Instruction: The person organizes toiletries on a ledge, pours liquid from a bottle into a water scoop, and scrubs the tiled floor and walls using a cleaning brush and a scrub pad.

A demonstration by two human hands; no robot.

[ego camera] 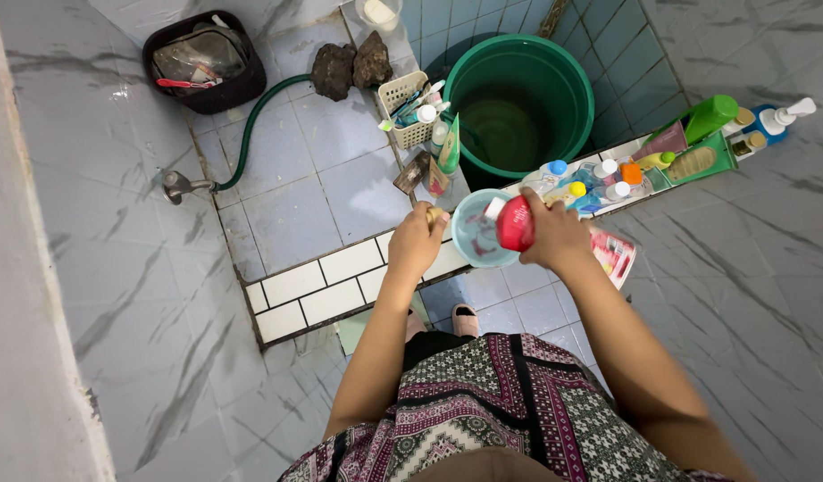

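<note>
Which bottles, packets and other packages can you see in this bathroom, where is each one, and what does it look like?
Red bottle: in the right hand, tilted over a pale blue bowl; white cap.
Green bottle: far right on the ledge, lying slanted.
White pump bottle: right end, blue body.
Small bottles: clustered mid-ledge, blue, white and orange caps.
Green tube: beside the cream basket.
Red-and-white packet: below the right hand.
</note>
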